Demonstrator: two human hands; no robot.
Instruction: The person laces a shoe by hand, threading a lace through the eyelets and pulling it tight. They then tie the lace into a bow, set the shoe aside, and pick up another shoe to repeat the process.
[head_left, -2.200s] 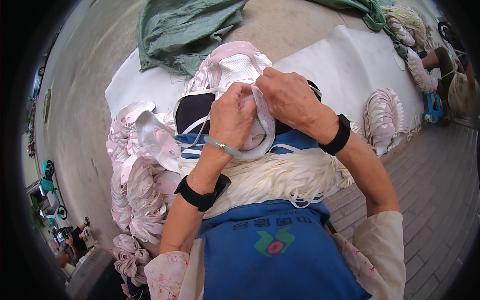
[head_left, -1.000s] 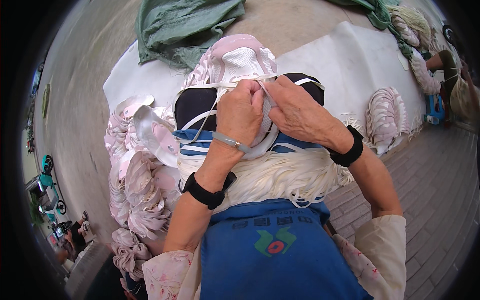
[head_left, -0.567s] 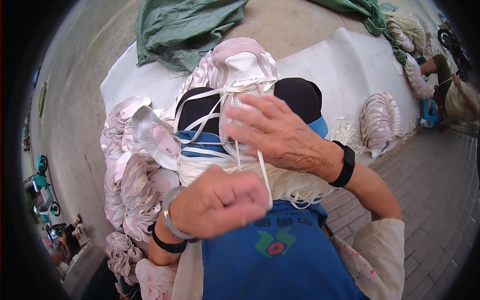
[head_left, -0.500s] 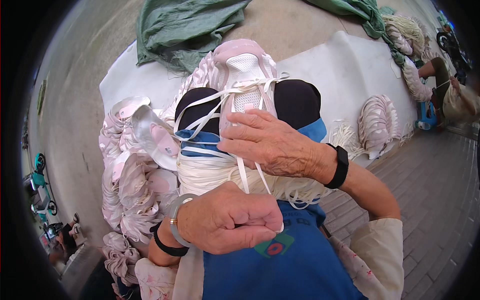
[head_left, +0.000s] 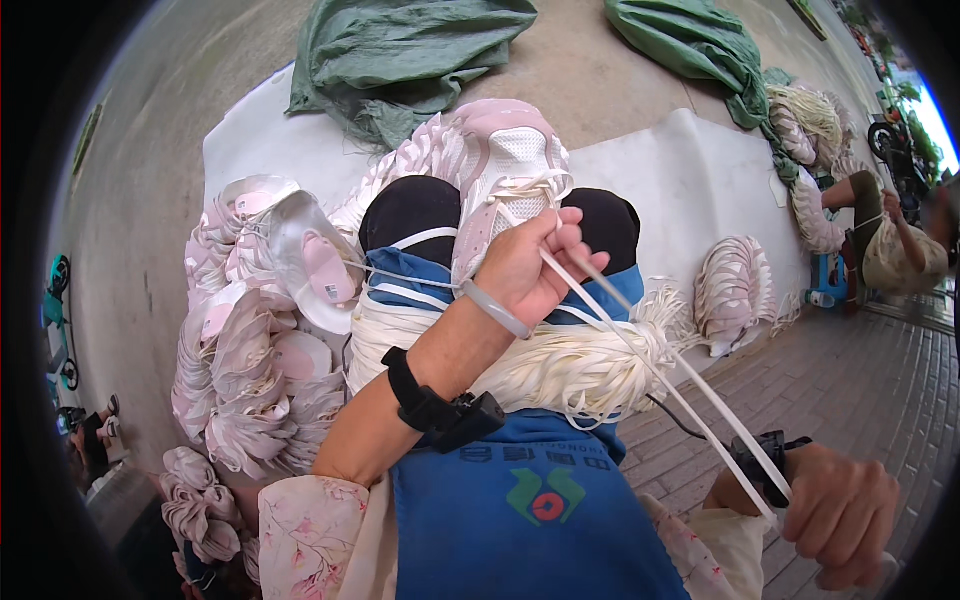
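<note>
Stretching laces (head_left: 738, 432) (white sheet (head_left: 670, 185), paving (head_left: 850, 370))

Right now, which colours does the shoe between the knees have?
The shoe is pale pink and white, clearest in the head view.

A pink-and-white shoe upper (head_left: 518, 148) has white laces (head_left: 737, 427) stretched taut.

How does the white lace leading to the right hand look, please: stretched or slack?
Stretched: the lace runs nearly straight past the left hand to the closed right hand.
</note>
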